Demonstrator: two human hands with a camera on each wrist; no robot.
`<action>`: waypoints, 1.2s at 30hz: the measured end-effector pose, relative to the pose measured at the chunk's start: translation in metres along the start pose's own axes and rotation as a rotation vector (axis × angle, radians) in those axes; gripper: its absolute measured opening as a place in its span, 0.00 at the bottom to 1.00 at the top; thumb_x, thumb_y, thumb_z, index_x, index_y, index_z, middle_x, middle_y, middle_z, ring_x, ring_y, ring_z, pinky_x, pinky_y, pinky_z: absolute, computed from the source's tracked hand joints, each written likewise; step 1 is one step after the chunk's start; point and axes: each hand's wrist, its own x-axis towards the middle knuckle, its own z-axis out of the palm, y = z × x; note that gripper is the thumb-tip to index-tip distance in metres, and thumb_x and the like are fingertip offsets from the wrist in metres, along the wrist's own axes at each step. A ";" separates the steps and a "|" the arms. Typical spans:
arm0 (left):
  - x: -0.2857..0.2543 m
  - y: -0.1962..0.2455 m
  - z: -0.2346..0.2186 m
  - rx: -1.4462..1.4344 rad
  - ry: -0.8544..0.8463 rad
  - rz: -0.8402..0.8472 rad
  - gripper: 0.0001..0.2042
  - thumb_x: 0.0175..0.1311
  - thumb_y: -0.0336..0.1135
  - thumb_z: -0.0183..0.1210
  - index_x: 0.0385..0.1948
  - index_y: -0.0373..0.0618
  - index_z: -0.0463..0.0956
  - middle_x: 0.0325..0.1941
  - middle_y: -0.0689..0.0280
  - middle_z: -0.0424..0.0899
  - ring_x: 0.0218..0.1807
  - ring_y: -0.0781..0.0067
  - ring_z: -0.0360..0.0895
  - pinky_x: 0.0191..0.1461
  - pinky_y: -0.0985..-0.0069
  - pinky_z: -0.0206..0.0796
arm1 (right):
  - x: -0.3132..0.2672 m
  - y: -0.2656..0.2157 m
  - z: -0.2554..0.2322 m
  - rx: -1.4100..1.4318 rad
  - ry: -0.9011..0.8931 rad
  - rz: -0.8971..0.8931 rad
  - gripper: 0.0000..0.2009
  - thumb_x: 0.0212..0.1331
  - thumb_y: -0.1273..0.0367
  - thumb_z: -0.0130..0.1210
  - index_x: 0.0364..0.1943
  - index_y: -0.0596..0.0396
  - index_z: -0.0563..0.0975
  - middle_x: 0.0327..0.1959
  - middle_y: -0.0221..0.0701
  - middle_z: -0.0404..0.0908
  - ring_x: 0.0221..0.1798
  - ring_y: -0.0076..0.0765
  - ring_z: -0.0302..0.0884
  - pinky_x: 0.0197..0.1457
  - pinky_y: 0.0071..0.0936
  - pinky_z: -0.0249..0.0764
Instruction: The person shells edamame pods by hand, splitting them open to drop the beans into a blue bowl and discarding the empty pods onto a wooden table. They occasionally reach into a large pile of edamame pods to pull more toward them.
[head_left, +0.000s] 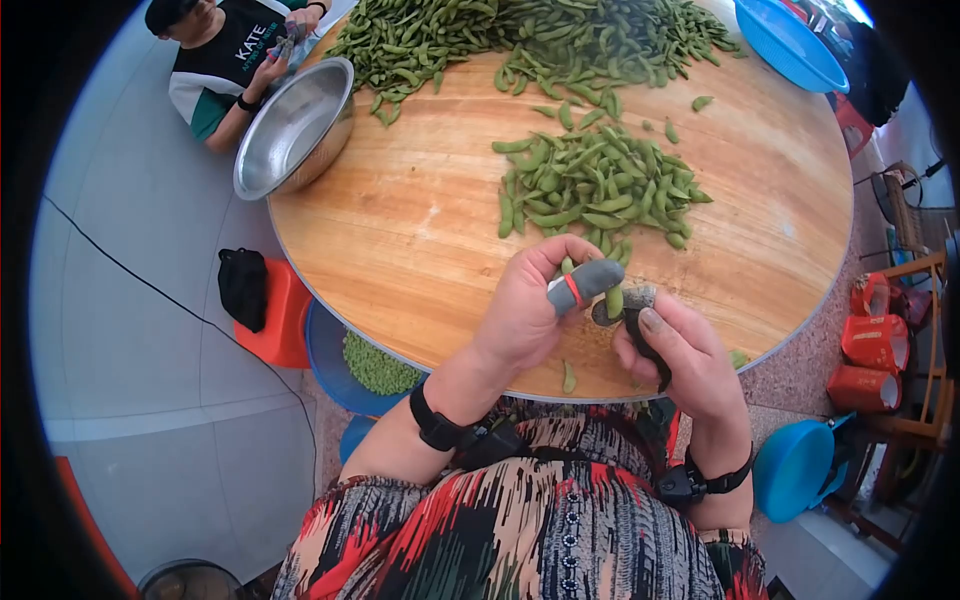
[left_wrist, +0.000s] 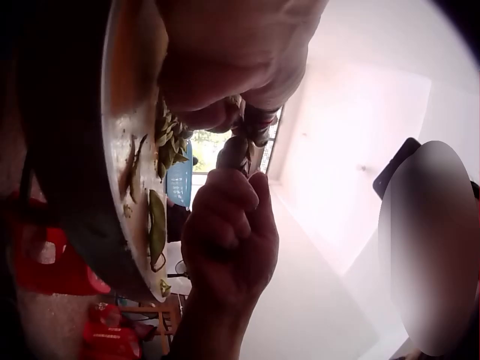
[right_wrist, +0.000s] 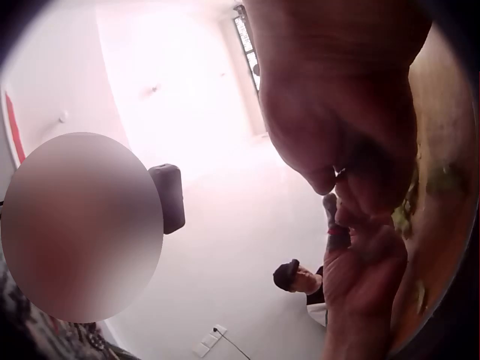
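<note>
My left hand pinches a green soybean pod over the near edge of the round wooden table. Its thumb wears a grey cover with a red band. Close on the right, my right hand has its fingers curled round a dark strip-like piece, thumb on top; I cannot tell what this piece is. A grey cover shows at its fingertips, right by the pod's lower end. In the left wrist view, my right hand meets the left at the fingertips. Just beyond lies a small heap of pods.
A bigger pod pile covers the table's far side. A steel bowl stands at the left edge, near another person. Below is a blue basin with shelled beans. Red stools flank the table.
</note>
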 end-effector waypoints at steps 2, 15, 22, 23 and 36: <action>-0.001 0.002 0.000 0.040 0.013 -0.001 0.06 0.55 0.32 0.61 0.30 0.44 0.74 0.25 0.73 0.75 0.25 0.90 0.68 0.24 0.91 0.57 | 0.000 0.002 -0.001 0.021 -0.019 0.008 0.11 0.66 0.65 0.41 0.29 0.56 0.70 0.19 0.19 0.64 0.18 0.13 0.54 0.20 0.14 0.52; -0.005 0.004 0.000 -0.062 -0.190 -0.122 0.07 0.57 0.31 0.59 0.34 0.41 0.75 0.31 0.72 0.77 0.26 0.86 0.69 0.26 0.90 0.58 | 0.002 0.008 0.002 0.350 0.004 0.105 0.07 0.64 0.69 0.41 0.36 0.55 0.71 0.19 0.21 0.66 0.16 0.11 0.52 0.16 0.11 0.48; -0.002 -0.006 0.008 0.468 -0.125 0.111 0.10 0.55 0.31 0.61 0.36 0.42 0.72 0.31 0.74 0.75 0.29 0.90 0.68 0.32 0.91 0.60 | 0.011 0.028 -0.001 -0.461 0.278 -0.332 0.05 0.61 0.70 0.47 0.31 0.54 0.73 0.19 0.19 0.68 0.17 0.10 0.58 0.18 0.11 0.52; -0.004 -0.003 0.012 0.468 -0.078 0.057 0.10 0.55 0.30 0.61 0.37 0.42 0.72 0.31 0.75 0.74 0.30 0.90 0.67 0.33 0.91 0.60 | 0.010 0.027 -0.003 -0.461 0.277 -0.332 0.05 0.61 0.70 0.47 0.31 0.54 0.73 0.19 0.19 0.68 0.17 0.10 0.58 0.18 0.11 0.52; -0.002 -0.008 0.017 1.017 -0.042 0.390 0.23 0.50 0.24 0.60 0.52 0.42 0.69 0.31 0.66 0.77 0.31 0.75 0.75 0.37 0.82 0.65 | 0.016 -0.003 -0.010 -0.539 0.379 -0.279 0.07 0.58 0.69 0.52 0.31 0.61 0.74 0.20 0.22 0.74 0.23 0.19 0.69 0.27 0.20 0.66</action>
